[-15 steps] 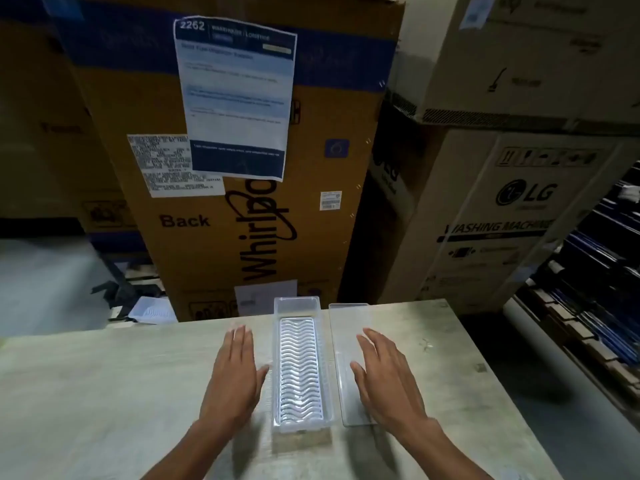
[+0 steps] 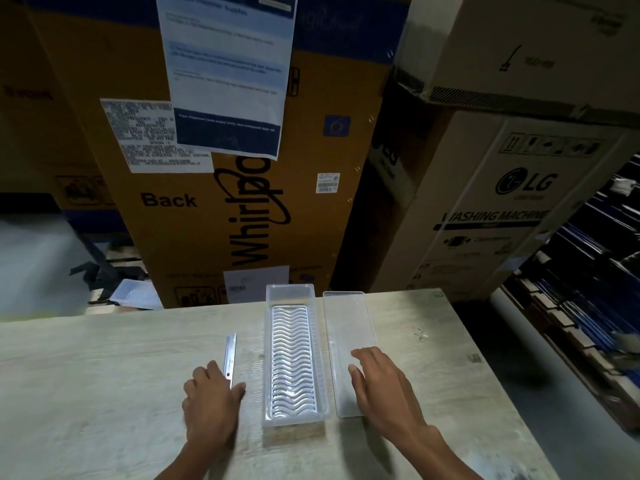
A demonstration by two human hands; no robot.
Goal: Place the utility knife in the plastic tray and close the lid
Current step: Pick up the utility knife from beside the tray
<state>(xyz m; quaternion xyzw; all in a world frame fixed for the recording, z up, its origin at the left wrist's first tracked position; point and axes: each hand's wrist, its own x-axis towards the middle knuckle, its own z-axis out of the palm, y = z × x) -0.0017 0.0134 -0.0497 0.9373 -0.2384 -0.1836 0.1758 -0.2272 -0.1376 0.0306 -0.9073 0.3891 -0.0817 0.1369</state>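
Observation:
A slim silver utility knife point(image 2: 230, 355) lies on the table just left of the clear plastic tray point(image 2: 290, 292). The tray is long and open, with a white wavy insert in its bottom. My left hand point(image 2: 211, 407) is curled over the knife's near end, thumb on the right side and fingers on the left. The clear lid point(image 2: 348, 327) lies flat on the table right of the tray, parallel to it. My right hand point(image 2: 384, 393) rests palm down on the lid's near half with its fingers slightly spread.
The pale wooden table point(image 2: 104, 375) ends just behind the tray. Large cardboard appliance boxes point(image 2: 242, 209) stand close behind it. A dark drop to the floor and stacked pallets point(image 2: 588, 306) lie to the right. Another white tray point(image 2: 135, 296) lies on the floor at back left.
My left hand lay flat over the spot beside the tray; it has drawn back and curled, and the knife now shows. The view has tilted down. My right hand stays on the lid.

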